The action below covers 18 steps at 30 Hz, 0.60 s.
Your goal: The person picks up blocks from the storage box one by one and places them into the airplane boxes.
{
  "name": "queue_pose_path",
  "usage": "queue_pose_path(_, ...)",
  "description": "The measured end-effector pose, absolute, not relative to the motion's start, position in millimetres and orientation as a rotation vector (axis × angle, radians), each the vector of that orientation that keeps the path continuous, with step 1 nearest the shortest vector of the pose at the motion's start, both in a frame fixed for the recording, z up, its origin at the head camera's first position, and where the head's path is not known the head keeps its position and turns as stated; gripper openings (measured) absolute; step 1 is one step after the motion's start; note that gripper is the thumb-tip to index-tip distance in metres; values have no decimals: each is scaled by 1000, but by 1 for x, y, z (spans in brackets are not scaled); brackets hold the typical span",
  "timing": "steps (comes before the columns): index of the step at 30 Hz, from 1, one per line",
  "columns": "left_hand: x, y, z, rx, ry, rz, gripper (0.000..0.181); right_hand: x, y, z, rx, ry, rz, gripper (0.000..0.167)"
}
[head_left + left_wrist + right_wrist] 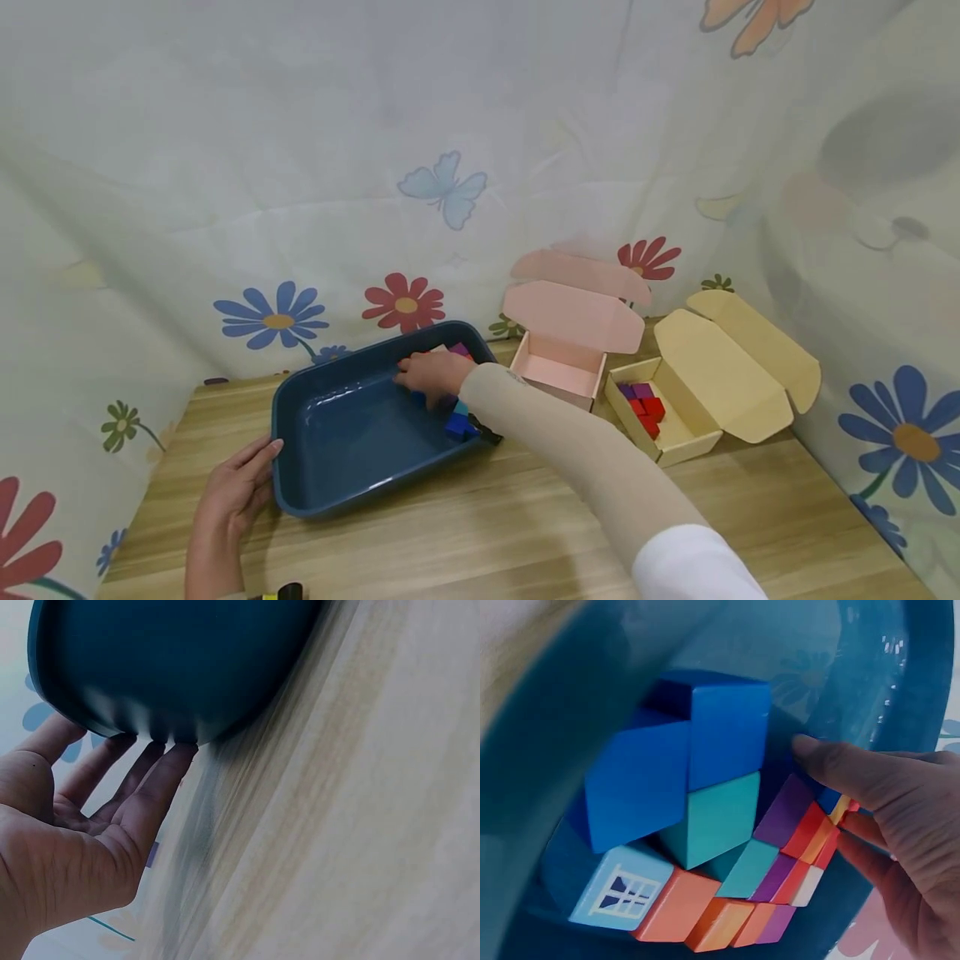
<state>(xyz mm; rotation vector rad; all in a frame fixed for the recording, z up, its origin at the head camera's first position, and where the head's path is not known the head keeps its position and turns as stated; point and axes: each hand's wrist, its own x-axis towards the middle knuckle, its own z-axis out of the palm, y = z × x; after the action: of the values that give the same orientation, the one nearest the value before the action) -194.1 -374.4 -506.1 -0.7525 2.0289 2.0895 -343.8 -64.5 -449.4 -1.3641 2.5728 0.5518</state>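
A dark blue tray [367,442] stands on the table. My left hand [234,492] holds its left rim, thumb over the edge; in the left wrist view the fingertips of that hand [97,817] meet the tray's outer wall [180,675]. My right hand [435,373] reaches into the right end. The right wrist view shows this hand [900,817] with thumb and fingers apart at the edge of a block group, including blue [731,735], teal [720,817], purple [785,810] and orange [716,922] blocks and a light-blue window block [622,889]. Whether it pinches a block is hidden.
Right of the tray stands an open pink box [558,371]. Beside it an open yellow box [686,446] holds several red [652,408] and purple [642,390] blocks. A black and yellow object [288,592] shows at the bottom edge. Flower-printed cloth [450,100] hangs behind.
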Motion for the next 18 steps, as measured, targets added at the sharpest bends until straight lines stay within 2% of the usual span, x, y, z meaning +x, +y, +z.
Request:
queue_pose_path(5,-194,-372,-505,-740,2017,2113,86,-349,-61,-452,-1510,2585,589,45)
queue_pose_path(9,-193,-371,-504,-720,1985,2155,80,-353,-59,-450,-1552,2546,546,34)
queue_pose_path(15,-191,-373,-502,-698,1903,2230,33,-354,-61,-443,-1494,2512,434,32)
queue_pose_path(18,-190,-375,-504,-691,1882,2240,24,-352,-63,-436,-1450,2517,393,32)
